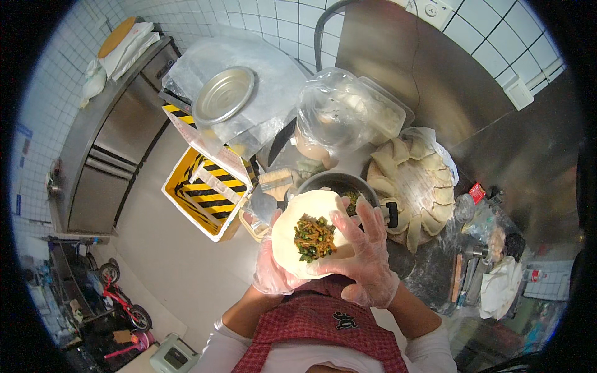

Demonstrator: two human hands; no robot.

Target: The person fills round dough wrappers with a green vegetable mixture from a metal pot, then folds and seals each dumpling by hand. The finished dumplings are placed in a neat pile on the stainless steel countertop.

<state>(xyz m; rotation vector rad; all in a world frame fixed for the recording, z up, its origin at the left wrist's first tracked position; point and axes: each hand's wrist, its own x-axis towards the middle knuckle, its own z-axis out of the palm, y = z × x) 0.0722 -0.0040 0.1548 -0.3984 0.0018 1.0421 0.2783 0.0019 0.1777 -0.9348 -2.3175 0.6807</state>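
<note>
A round, pale dough wrapper (285, 233) lies across my left hand (273, 270), which wears a clear plastic glove and supports it from below. Chopped greens and brown shreds form a filling mound (315, 238) at the wrapper's middle. My right hand (368, 252), gloved too, has its fingers spread at the wrapper's right edge; the thumb side touches the dough. Just beyond the wrapper stands a dark metal pot (326, 179) holding more filling (352, 200). To the pot's right, folded dumplings (442, 195) ring a round floured board (413, 186).
A clear plastic bag (336, 112) and a plastic container (392, 112) stand behind the pot. Left of them, a round metal lid (224, 95) rests on plastic sheeting. An open foam box (186, 198) is at the left. Several tools, including a wooden stick (457, 277), lie at the right.
</note>
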